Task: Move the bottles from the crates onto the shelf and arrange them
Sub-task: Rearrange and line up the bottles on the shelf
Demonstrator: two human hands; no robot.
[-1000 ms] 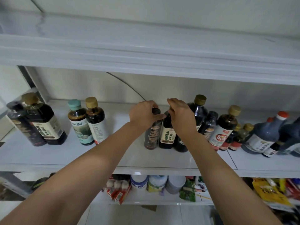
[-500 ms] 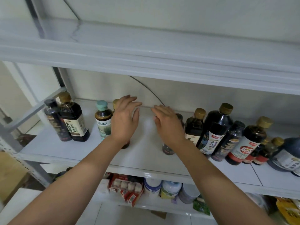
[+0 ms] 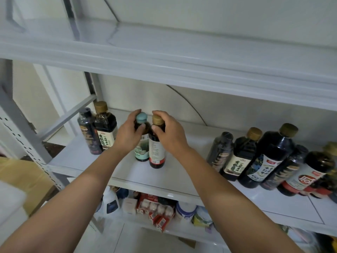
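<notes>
Two bottles stand side by side on the white shelf (image 3: 175,172), left of its middle. My left hand (image 3: 127,132) is closed around the neck of the teal-capped bottle (image 3: 141,152). Gripping the neck of the gold-capped dark bottle (image 3: 156,152) is my right hand (image 3: 169,134). Both bottles are upright and touch each other. At the shelf's far left stand a black-capped bottle (image 3: 89,132) and a gold-capped soy bottle (image 3: 105,128). A row of several dark bottles (image 3: 269,157) fills the right part.
An upper shelf board (image 3: 182,57) hangs close above the bottle caps. A grey perforated upright (image 3: 25,128) and diagonal brace frame the left end. The lower shelf (image 3: 155,210) holds jars, boxes and packets. A cardboard box (image 3: 20,178) sits at the left.
Both hands left the bottles near the middle, swung left across the shelf and closed on the teal-capped and gold-capped pair. The view also turned left.
</notes>
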